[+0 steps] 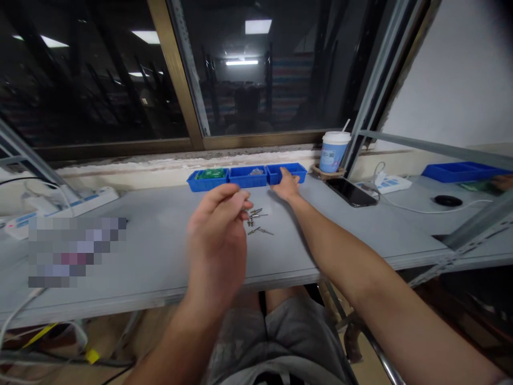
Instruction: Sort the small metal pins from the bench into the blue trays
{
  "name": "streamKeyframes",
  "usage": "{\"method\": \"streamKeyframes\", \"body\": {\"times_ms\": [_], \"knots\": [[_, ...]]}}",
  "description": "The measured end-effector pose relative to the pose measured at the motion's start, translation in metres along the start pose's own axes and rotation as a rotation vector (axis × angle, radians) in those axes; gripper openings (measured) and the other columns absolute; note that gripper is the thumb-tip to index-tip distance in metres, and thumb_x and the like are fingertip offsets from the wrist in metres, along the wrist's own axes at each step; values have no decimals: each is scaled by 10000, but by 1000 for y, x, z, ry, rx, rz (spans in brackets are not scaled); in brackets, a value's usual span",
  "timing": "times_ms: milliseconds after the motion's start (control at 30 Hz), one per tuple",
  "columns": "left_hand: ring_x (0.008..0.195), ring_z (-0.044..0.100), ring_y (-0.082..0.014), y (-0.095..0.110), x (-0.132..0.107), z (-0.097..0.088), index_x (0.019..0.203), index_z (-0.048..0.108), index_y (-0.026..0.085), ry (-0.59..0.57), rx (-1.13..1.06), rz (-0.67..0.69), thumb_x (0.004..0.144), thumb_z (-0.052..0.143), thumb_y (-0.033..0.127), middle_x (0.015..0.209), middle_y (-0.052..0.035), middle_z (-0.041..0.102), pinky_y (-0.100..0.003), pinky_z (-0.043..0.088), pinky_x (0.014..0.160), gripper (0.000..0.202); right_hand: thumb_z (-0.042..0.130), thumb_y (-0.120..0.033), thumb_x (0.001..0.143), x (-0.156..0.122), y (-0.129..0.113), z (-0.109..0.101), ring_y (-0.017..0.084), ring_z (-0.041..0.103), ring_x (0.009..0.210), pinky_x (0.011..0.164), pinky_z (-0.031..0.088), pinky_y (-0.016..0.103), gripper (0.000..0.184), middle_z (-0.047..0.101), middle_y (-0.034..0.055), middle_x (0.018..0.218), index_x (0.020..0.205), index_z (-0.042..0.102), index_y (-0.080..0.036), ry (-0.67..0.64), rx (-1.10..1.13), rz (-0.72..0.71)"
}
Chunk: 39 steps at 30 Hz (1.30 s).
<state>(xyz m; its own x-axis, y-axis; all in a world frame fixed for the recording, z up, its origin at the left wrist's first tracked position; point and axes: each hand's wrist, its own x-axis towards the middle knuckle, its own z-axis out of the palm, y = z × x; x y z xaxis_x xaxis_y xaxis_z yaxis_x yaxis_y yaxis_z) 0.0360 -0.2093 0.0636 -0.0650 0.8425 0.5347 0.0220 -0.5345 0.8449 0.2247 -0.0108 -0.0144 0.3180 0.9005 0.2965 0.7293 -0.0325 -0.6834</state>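
Observation:
My right hand (287, 187) reaches to the right-hand blue bin (300, 169), fingers spread over its front wall and thumb apart on the near side. Its fingertips are partly hidden. Nearer to me, my left hand (218, 240) is raised over the table with its fingers curled and thumb pressed to them; what they hold, if anything, is hidden. Beside those fingers lie several small metal pieces with thin shanks, like blind rivets (260, 230). The middle blue bin (240, 181) has a clear plastic bag in it, and the left blue bin (198, 184) holds green packets.
A lidded paper cup (333, 152) with a straw stands behind a black phone (352, 191). Power strips (387, 184) with cables lie at both sides. Metal shelf posts frame the grey table (160, 230). At far right, another blue tray (460, 171) and a person's hand (503, 182) show.

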Motion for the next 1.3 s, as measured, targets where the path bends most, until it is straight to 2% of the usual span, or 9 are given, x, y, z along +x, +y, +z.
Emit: {"method": "streamKeyframes", "body": {"times_ms": [67, 167, 267, 367, 500, 633, 833, 1000, 1300], "knots": [[793, 653, -168, -23, 30, 5, 896, 681, 210, -45, 91, -30, 839, 639, 322, 832, -30, 689, -314, 549, 745, 133, 688, -247, 678, 0, 0, 2, 389, 311, 1361, 1080, 336, 530, 914, 253, 132, 1600, 1506, 304, -192, -49, -39, 25], [748, 654, -196, -70, 85, 4, 736, 679, 195, -177, 479, -78, 752, 675, 242, 705, -30, 688, -340, 533, 770, 50, 696, -244, 651, 2, 1, 5, 410, 305, 1370, 1074, 345, 560, 942, 142, 121, 1637, 1510, 310, -210, -60, -57, 27], [894, 678, -250, -108, 127, -9, 681, 674, 213, -208, 835, -98, 804, 619, 228, 768, -66, 726, -379, 487, 912, 135, 664, -249, 685, 3, 1, 9, 382, 352, 1348, 1054, 364, 564, 795, 267, 134, 1594, 1442, 423, -211, 34, -35, -62], [971, 678, -283, -129, 146, -24, 751, 708, 203, -229, 1000, -176, 859, 590, 300, 837, -106, 742, -373, 490, 899, 187, 607, -218, 747, -1, -5, 11, 329, 436, 1274, 1039, 388, 512, 515, 531, 138, 1391, 1260, 592, -179, 111, -4, -186], [963, 688, -276, -151, 150, -36, 899, 743, 184, -295, 1008, -152, 873, 558, 284, 927, -115, 754, -356, 505, 877, 213, 539, -153, 812, -13, -20, 17, 244, 559, 1110, 1005, 418, 412, 307, 700, 80, 1107, 1080, 686, -183, -86, 41, -459], [995, 685, -236, -171, 147, -40, 949, 751, 194, -342, 928, -64, 847, 501, 176, 1033, -81, 759, -325, 502, 922, 271, 543, -188, 865, -28, -36, 24, 213, 614, 1045, 970, 429, 351, 272, 732, 63, 1058, 1066, 725, -211, -344, 24, -648], [1064, 663, -226, -180, 143, -38, 998, 762, 174, -509, 960, 13, 797, 464, 111, 1099, -77, 743, -309, 481, 986, 365, 524, -164, 857, -32, -42, 29, 189, 633, 1016, 1006, 386, 328, 262, 739, 24, 1014, 898, 771, -243, -443, -34, -757], [1108, 645, -239, -178, 139, -31, 1081, 742, 141, -567, 1059, 81, 853, 427, 130, 1167, -116, 714, -337, 458, 1029, 389, 538, -122, 776, -29, -35, 31, 168, 643, 825, 831, 433, 261, 227, 736, 21, 809, 709, 742, -195, -424, -18, -716], [1045, 654, -239, -163, 126, -22, 1108, 722, 147, -552, 1008, 130, 859, 473, 171, 1132, -120, 714, -355, 478, 994, 354, 584, -73, 717, -25, -30, 30, 157, 611, 726, 711, 434, 249, 178, 724, 39, 786, 779, 719, -172, -335, -18, -452]]}}
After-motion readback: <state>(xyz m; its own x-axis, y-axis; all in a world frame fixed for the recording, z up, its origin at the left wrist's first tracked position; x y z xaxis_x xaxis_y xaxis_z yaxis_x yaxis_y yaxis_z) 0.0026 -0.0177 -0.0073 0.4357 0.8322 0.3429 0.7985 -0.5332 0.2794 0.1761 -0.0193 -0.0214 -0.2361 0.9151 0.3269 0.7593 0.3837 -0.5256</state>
